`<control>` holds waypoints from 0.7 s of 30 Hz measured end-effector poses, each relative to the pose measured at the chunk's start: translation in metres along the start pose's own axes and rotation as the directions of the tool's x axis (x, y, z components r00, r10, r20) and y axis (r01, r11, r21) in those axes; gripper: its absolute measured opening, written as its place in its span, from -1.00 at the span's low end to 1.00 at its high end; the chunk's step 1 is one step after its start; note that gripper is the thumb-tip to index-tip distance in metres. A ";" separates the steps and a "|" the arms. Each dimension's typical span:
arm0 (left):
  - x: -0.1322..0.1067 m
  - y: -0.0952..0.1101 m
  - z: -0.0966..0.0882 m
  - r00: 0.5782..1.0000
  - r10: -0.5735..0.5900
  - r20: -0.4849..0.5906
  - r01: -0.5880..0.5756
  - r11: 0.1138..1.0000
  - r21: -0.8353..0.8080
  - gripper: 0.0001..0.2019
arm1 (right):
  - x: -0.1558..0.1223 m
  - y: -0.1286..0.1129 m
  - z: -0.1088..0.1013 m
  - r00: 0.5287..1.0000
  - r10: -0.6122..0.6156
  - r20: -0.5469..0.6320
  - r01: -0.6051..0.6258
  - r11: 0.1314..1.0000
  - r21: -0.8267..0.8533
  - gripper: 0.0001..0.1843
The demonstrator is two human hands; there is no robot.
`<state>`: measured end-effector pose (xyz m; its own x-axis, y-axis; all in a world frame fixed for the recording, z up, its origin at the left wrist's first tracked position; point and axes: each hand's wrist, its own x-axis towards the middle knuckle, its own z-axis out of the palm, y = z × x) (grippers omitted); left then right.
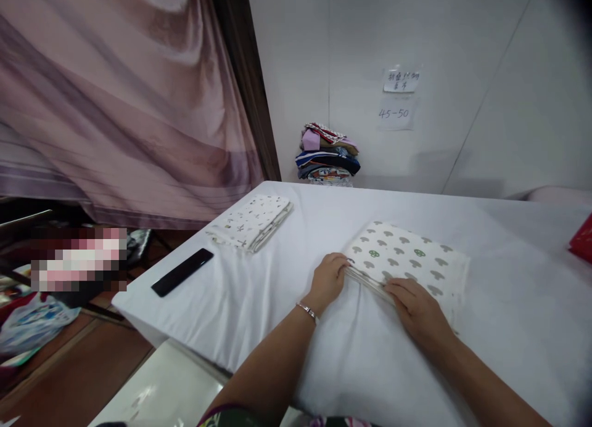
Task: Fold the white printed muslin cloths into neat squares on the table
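Note:
A folded white cloth (400, 248) with grey and green mushroom prints lies flat on the white-covered table in front of me. My left hand (329, 279), with a bracelet at the wrist, pinches its near left corner. Further right along the same folded edge, my right hand (416, 307) grips the layers between thumb and fingers. Part of the cloth's near right side is hidden behind the right hand. A second folded white cloth (259, 220) with small dark prints rests at the table's far left.
A black phone (182, 272) lies near the left edge of the table (287, 279). Behind the table stands a stack of folded fabrics (327, 156) against the wall. A red object (581, 239) shows at the right. A pink curtain (139, 94) hangs at left; a pale stool (161, 390) is below.

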<state>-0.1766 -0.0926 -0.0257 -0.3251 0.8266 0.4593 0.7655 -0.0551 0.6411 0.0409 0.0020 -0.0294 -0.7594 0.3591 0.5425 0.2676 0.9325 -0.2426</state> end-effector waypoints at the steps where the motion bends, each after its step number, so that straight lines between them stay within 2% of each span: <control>1: 0.000 0.000 0.000 1.000 0.004 0.002 -0.004 1.000 -0.006 -0.69 | 0.000 0.000 0.000 1.000 0.005 0.000 -0.005 1.000 0.003 -0.70; 7: 0.000 0.003 -0.003 0.999 0.000 0.045 -0.001 1.000 0.012 -0.70 | 0.001 -0.003 -0.002 1.000 0.002 0.013 -0.001 1.000 -0.005 -0.65; 15: 0.001 0.002 -0.001 0.999 0.013 0.043 -0.016 0.998 0.056 -0.83 | 0.001 -0.005 -0.003 0.994 -0.049 -0.094 0.045 0.998 -0.045 -0.67; 21: 0.002 0.002 -0.002 0.998 0.012 0.063 -0.016 0.997 0.070 -0.85 | 0.002 -0.009 -0.006 0.999 -0.048 -0.001 0.047 0.995 -0.089 -0.73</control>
<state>-0.1770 -0.0924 -0.0229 -0.2806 0.8593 0.4276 0.8077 -0.0293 0.5889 0.0404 -0.0050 -0.0211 -0.7707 0.3143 0.5543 0.2833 0.9482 -0.1438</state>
